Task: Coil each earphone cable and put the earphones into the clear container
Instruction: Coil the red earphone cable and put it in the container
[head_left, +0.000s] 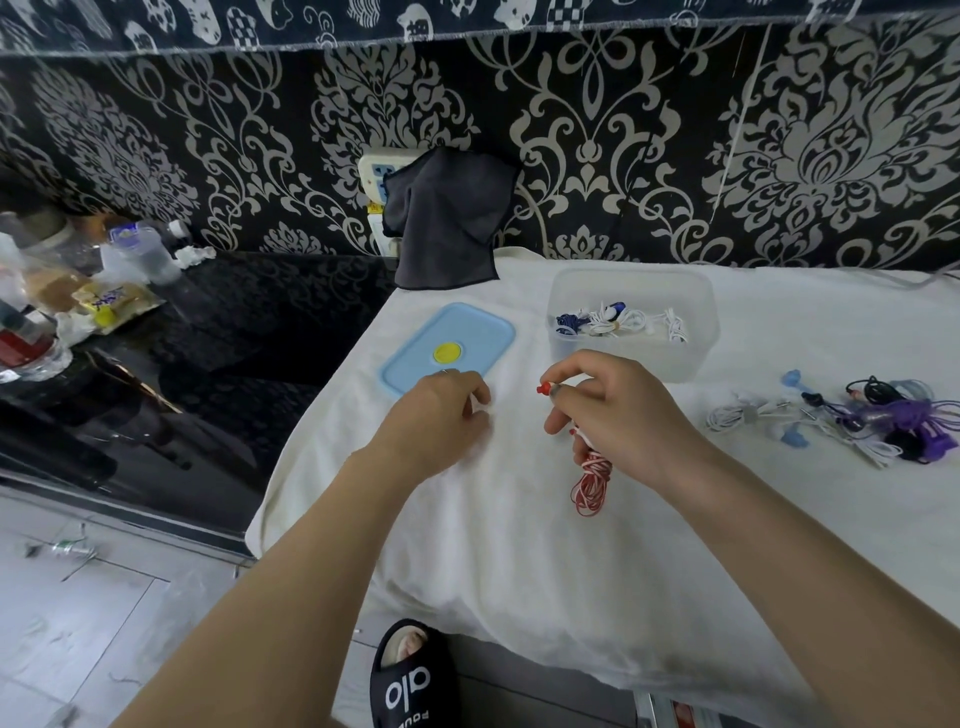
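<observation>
My right hand (618, 410) grips a red-and-white earphone cable (591, 480) wound into a coil that hangs below my fingers, with a red earbud tip (544, 388) poking out at my fingertips. My left hand (441, 415) hovers just left of it with curled fingers that seem to pinch a thin white end, though what it holds is too small to make out. Behind my hands stands the clear container (691, 358) with several coiled white and blue earphones (618, 319) inside. A tangled pile of loose earphones (857, 415), white, blue, purple and black, lies to the right.
The container's blue lid (449, 348) with a yellow centre lies left of it on the white cloth-covered table (519, 545). A dark cloth (447, 218) hangs at the back by a wall socket. A black counter with bottles and packets stands at the left. A slipper (410, 675) shows below the table edge.
</observation>
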